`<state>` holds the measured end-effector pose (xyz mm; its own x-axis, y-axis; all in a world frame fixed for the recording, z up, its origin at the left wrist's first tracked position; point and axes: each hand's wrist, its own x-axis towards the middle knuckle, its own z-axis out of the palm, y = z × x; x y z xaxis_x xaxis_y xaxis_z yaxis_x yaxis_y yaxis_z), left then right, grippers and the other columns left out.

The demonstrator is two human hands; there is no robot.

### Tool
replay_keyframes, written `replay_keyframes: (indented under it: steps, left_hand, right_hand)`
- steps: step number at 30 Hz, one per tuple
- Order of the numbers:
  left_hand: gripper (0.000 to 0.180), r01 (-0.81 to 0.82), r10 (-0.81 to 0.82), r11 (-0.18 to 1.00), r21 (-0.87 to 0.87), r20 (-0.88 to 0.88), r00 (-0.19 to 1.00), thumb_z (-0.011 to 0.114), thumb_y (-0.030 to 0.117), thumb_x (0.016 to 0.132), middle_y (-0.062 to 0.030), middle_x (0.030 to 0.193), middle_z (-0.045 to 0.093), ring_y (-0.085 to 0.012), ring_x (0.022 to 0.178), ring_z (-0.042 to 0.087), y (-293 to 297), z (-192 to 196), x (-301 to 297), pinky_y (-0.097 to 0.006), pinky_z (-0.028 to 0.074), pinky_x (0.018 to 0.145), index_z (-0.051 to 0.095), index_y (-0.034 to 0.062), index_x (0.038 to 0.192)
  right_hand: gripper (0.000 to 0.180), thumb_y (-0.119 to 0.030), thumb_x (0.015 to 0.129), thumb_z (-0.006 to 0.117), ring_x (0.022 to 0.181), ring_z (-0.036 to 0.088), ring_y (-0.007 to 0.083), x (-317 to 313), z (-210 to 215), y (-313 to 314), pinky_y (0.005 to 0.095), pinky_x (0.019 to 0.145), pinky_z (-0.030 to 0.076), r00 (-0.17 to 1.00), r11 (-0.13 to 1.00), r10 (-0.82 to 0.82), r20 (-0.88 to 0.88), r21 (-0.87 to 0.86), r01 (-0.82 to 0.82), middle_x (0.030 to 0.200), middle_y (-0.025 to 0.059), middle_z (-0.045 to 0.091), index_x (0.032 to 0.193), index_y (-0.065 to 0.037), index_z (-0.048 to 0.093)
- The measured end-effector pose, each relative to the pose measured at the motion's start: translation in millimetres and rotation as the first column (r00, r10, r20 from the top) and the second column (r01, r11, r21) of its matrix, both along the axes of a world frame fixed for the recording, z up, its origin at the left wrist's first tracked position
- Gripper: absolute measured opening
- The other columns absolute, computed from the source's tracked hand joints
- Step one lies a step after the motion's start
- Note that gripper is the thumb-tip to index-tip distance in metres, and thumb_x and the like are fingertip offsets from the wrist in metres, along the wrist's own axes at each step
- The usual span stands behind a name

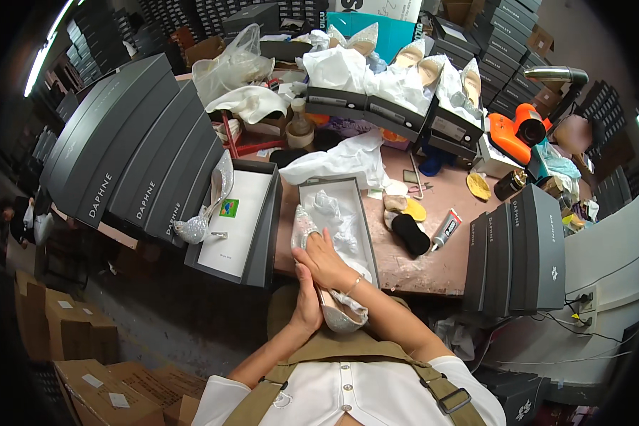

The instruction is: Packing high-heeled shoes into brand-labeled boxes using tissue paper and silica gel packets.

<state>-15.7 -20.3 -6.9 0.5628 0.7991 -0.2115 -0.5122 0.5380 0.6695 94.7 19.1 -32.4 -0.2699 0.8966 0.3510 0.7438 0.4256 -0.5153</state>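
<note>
Just in front of me, over the table's near edge, I hold a silver glittery pointed shoe point(344, 317) with both hands. My left hand point(307, 304) is closed along its left side. My right hand point(328, 264) lies across the shoe from above, with its fingers pressed at the opening near the toe. Beyond them is an open grey shoe box point(368, 245) with crumpled white tissue point(344, 228). To the left, another glittery shoe point(192, 228) rests on a box with a white panel point(233, 257), next to a small green packet point(228, 208).
Dark shoe boxes are stacked at left point(113, 149) and right point(508, 259). A glue tube point(446, 228), a black pad point(410, 236) and yellow sponges point(478, 186) lie on the table. Open boxes of shoes point(397, 113) and an orange heat tool point(511, 138) stand farther back.
</note>
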Motion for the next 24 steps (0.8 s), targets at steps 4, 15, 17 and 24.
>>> replay_keyframes:
  steps: [4,15,17,24]
  left_hand:
    - [0.074,-0.087,0.142,0.972,0.217,-0.25,0.958,0.019,0.056,0.098,-0.0093,0.154,0.008,-0.0217,0.141,0.012,-11.0,-32.0,-11.1,-0.033,0.013,0.114,0.0,0.0052,0.149]
    - [0.075,0.04,-0.043,0.993,-0.113,-0.026,0.999,0.02,0.062,0.095,-0.0104,0.138,0.039,-0.0192,0.126,0.04,-22.3,-5.6,-8.3,-0.032,0.033,0.105,0.024,0.0041,0.143]
    - [0.075,0.03,-0.034,0.992,-0.122,-0.026,0.999,0.02,0.063,0.095,-0.0093,0.129,0.048,-0.0189,0.116,0.049,-11.9,-7.1,-11.1,-0.032,0.041,0.098,0.035,0.0029,0.137]
    - [0.055,-0.037,0.055,0.989,0.141,-0.127,0.99,0.031,0.046,0.101,-0.0112,0.11,0.06,-0.0176,0.088,0.061,31.4,4.7,-19.5,-0.03,0.05,0.078,0.052,-0.0018,0.12]
  right_hand:
    - [0.045,-0.044,0.092,0.047,0.093,0.049,0.0365,-21.0,10.8,-2.6,0.0515,0.085,0.034,0.979,0.947,-0.166,-0.119,-0.296,0.124,0.092,0.0196,0.053,0.095,-0.001,0.06]
    - [0.031,-0.026,0.094,0.044,0.096,0.052,0.0362,10.7,50.5,-46.1,0.0454,0.082,0.04,0.968,0.971,-0.02,-0.25,-0.237,-0.041,0.095,0.0186,0.057,0.105,0.0,0.057]
    - [0.036,-0.03,0.096,0.043,0.102,0.053,0.0376,18.2,54.4,-64.4,0.0429,0.09,0.041,0.906,0.962,0.049,-0.42,-0.224,-0.156,0.105,0.0192,0.059,0.097,0.001,0.06]
    - [0.06,-0.011,0.09,0.061,0.102,0.056,0.0138,9.6,68.3,-79.1,0.028,0.091,0.044,0.274,0.831,-0.415,-0.868,-0.484,-0.275,0.114,0.0097,0.059,0.14,-0.001,0.03]
